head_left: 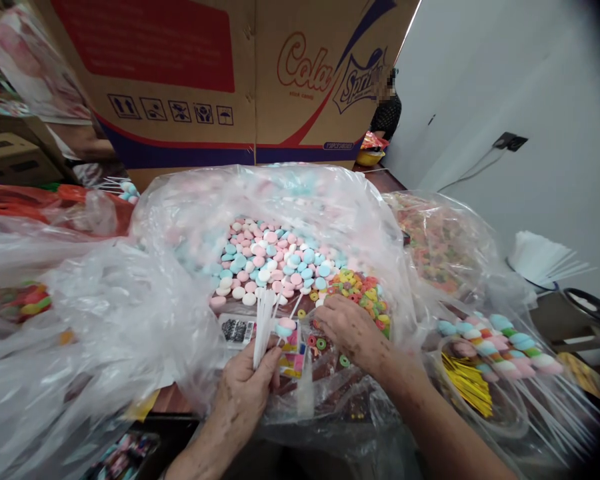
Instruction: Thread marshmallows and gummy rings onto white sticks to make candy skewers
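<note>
My left hand is closed round a bundle of thin white sticks. At its fingertips is another stick bearing a pink-and-blue marshmallow. My right hand reaches to the near edge of a pile of colourful ring gummies, its fingers curled together; whatever they pinch is hidden. Beyond both hands, pink, blue and white marshmallows spill from a large clear plastic bag. A few loose ring gummies lie under my right hand, beside small packs with printed labels.
A tall cardboard box stands behind the bag. On the right are finished-looking candy skewers, a tub with gold twist ties, a bag of gummies and white sticks. Crumpled plastic covers the left. Two people are partly visible behind.
</note>
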### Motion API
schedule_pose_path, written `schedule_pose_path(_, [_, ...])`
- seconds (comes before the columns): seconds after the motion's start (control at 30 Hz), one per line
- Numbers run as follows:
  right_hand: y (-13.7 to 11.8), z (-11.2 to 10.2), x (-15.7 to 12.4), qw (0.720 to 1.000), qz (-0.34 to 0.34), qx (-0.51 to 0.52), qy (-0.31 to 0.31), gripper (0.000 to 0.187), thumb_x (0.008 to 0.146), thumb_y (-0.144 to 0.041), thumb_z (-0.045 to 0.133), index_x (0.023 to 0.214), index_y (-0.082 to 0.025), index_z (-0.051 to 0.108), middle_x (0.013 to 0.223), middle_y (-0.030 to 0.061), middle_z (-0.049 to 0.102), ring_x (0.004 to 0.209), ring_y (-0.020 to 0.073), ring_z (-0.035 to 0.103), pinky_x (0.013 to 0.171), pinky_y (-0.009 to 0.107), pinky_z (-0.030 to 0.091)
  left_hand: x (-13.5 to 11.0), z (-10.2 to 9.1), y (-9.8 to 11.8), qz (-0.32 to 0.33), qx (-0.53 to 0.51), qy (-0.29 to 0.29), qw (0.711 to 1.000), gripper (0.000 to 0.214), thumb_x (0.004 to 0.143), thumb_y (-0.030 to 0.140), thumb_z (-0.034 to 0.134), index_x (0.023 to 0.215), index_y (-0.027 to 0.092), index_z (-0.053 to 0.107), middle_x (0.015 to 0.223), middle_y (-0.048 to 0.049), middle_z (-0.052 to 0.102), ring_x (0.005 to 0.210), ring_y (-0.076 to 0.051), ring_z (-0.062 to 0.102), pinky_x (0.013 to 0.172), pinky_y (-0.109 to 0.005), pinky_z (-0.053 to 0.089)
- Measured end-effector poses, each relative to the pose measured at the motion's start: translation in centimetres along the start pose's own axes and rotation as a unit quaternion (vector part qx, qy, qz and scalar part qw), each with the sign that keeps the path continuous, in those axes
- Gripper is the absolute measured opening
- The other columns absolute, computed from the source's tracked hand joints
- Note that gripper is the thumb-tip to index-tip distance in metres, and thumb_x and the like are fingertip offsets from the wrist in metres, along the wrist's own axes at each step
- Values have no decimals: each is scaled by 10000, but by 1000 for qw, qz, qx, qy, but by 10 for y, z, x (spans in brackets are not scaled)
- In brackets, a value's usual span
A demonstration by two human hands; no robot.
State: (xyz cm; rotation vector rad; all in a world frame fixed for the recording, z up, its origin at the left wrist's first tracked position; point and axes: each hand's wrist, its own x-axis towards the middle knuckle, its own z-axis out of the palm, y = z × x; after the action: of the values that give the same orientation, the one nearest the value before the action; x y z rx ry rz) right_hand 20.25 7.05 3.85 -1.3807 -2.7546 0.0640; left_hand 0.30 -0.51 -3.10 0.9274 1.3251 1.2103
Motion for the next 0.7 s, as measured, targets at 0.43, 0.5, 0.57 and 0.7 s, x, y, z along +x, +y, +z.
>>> schedule_pose_path(0.43, [-4, 8, -3, 975, 54, 199, 83, 134, 864, -90, 522, 775, -185, 553, 807, 37, 579, 735, 173, 527, 678, 289, 430, 0, 5, 2, -13, -16, -7, 1000, 361, 793, 493, 672, 906, 153, 717, 429, 54, 522, 415, -131, 449, 444, -228, 368])
schedule_pose_path(0.5, [-6, 10, -2, 904, 122, 389, 126, 56, 855, -178, 562, 802, -196, 558, 732, 0, 573, 649, 146, 524, 606, 260, 431, 0, 5, 2, -10, -2, -16, 1000, 356, 802, 496, 657, 898, 158, 717, 433, 53, 521, 413, -132, 440, 443, -233, 364])
schedule_pose_path(0.57, [-7, 12, 1, 795, 172, 557, 167, 116, 809, -291, 650, 829, -203, 577, 696, -19, 590, 594, 132, 534, 544, 237, 435, -1, 3, 3, 4, 25, -24, 999, 327, 813, 482, 636, 859, 169, 718, 430, 55, 510, 416, -136, 435, 447, -238, 352])
schedule_pose_path(0.7, [-10, 15, 5, 667, 201, 682, 222, 309, 665, -369, 817, 849, -188, 647, 690, -17, 629, 561, 120, 564, 522, 234, 482, -3, -1, 10, 26, 110, -79, 990, 269, 872, 400, 565, 823, 188, 723, 475, 44, 541, 479, -153, 479, 490, -249, 331])
